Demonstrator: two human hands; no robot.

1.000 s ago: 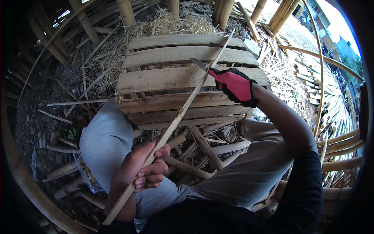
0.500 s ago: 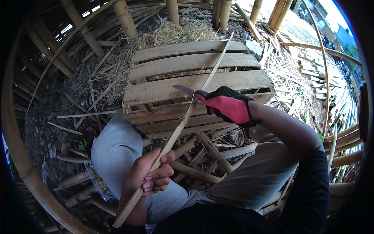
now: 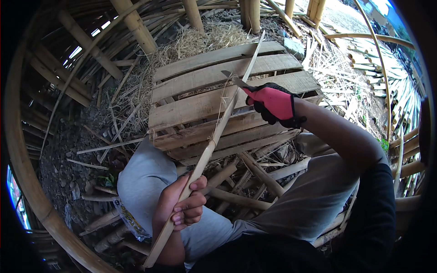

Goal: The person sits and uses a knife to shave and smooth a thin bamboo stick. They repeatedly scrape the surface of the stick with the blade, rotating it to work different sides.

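Observation:
My bare left hand [image 3: 185, 204] is closed round the lower part of a long, pale bamboo strip [image 3: 206, 152]. The strip slants up and away to the right, over a slatted wooden crate [image 3: 191, 109]. In a pink and black glove, my right hand [image 3: 274, 102] grips a knife [image 3: 238, 82]; its handle is hidden in the fist. The blade lies across the strip's upper part, its tip pointing up and left. Thin curled shavings [image 3: 224, 93] hang from the strip near the blade.
Straw and shavings [image 3: 214, 34] are heaped behind the crate. Bamboo posts [image 3: 134, 27] stand at the back, and cut bamboo poles [image 3: 364, 68] are stacked at the right. Loose bamboo pieces [image 3: 241, 198] lie between my legs. A plastic packet [image 3: 131, 219] lies beside my left knee.
My right hand and the knife have moved up along the bamboo strip, away from me. The left hand keeps its hold on the strip. The whole view has shifted slightly.

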